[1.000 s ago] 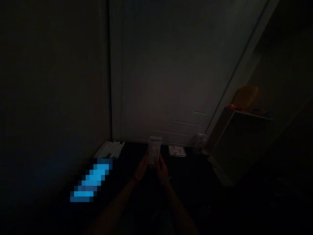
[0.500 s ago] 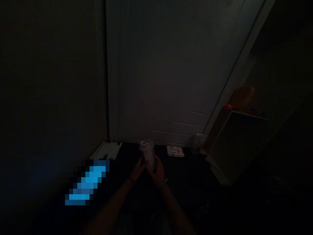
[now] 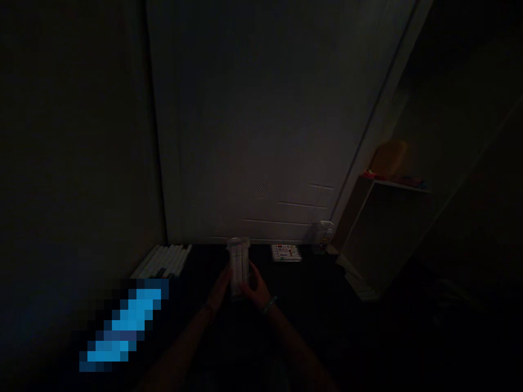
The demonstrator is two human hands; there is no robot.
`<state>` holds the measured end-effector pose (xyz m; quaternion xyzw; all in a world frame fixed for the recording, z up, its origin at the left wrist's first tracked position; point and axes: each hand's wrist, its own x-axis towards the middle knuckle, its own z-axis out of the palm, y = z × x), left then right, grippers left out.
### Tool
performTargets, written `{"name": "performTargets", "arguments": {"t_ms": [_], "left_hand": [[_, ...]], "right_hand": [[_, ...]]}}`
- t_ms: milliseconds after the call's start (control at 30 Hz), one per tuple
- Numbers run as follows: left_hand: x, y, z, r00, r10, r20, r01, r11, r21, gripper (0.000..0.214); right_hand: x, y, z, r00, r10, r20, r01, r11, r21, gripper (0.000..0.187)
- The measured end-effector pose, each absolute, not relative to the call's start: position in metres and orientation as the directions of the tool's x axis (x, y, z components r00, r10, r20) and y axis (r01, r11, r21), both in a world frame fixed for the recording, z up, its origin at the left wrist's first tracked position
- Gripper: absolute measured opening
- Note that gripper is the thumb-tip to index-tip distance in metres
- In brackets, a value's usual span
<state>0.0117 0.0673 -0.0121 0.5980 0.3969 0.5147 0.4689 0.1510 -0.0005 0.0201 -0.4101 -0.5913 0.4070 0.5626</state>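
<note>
Between my two hands stands a clear plastic case of white markers (image 3: 238, 264), its wider rim at the top. My left hand (image 3: 222, 286) grips its left side, the fingers partly hidden behind it. On the other side, my right hand (image 3: 256, 287) has its thumb on the front lower part and its fingers along the right edge. Beyond to the right, a flat pack with a printed label (image 3: 286, 252) lies on the dark tabletop (image 3: 302, 294). A row of loose white markers (image 3: 161, 260) lies at the left. The room is very dark.
A clear upright container (image 3: 323, 237) stands at the back right beside a wooden box-like cabinet (image 3: 379, 234) with an orange object (image 3: 389, 158) on top. A bright blue pixelated screen (image 3: 126, 325) is at the front left. A pale wall (image 3: 261, 136) rises behind the table.
The case has turned from a tilt to nearly upright, with its flat side toward me. My right hand has shifted its grip to the case's right side. The view has swung slightly to the right.
</note>
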Motion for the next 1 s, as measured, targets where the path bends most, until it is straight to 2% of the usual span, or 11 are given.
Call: {"name": "performTargets", "arguments": {"t_ms": [133, 233, 333, 433, 500, 600, 733, 1000], "left_hand": [[0.012, 0.069, -0.017, 0.226, 0.959, 0.173, 0.060, -0.191, 0.980, 0.074], [0.015, 0.066, -0.012, 0.329, 0.931, 0.157, 0.125, -0.208, 0.970, 0.061], [0.020, 0.061, -0.004, 0.388, 0.901, 0.196, 0.212, -0.294, 0.932, 0.050], [0.027, 0.055, 0.005, 0.427, 0.865, 0.263, 0.380, -0.436, 0.816, 0.042], [0.031, 0.052, 0.008, 0.470, 0.826, 0.311, 0.478, -0.534, 0.697, 0.037], [0.034, 0.051, 0.008, 0.490, 0.803, 0.339, 0.574, -0.590, 0.568, 0.035], [0.033, 0.057, 0.002, 0.502, 0.805, 0.316, 0.619, -0.590, 0.518, 0.036], [0.028, 0.064, -0.008, 0.492, 0.814, 0.308, 0.614, -0.576, 0.539, 0.036]], "right_hand": [[0.168, 0.000, 0.014, -0.068, 0.963, 0.262, -0.021, 0.261, -0.965, 0.057], [0.190, -0.005, 0.015, -0.053, 0.972, 0.227, -0.029, 0.226, -0.974, 0.059], [0.220, -0.004, 0.027, 0.084, 0.960, 0.268, -0.040, 0.272, -0.961, 0.061], [0.259, 0.010, 0.047, 0.311, 0.882, 0.353, 0.012, 0.368, -0.930, 0.067], [0.287, 0.024, 0.059, 0.478, 0.774, 0.416, 0.109, 0.418, -0.902, 0.069], [0.326, 0.046, 0.068, 0.631, 0.608, 0.483, 0.310, 0.373, -0.875, 0.072], [0.360, 0.070, 0.058, 0.694, 0.534, 0.483, 0.416, 0.250, -0.874, 0.072], [0.383, 0.093, 0.018, 0.734, 0.488, 0.472, 0.481, 0.117, -0.869, 0.068]]}}
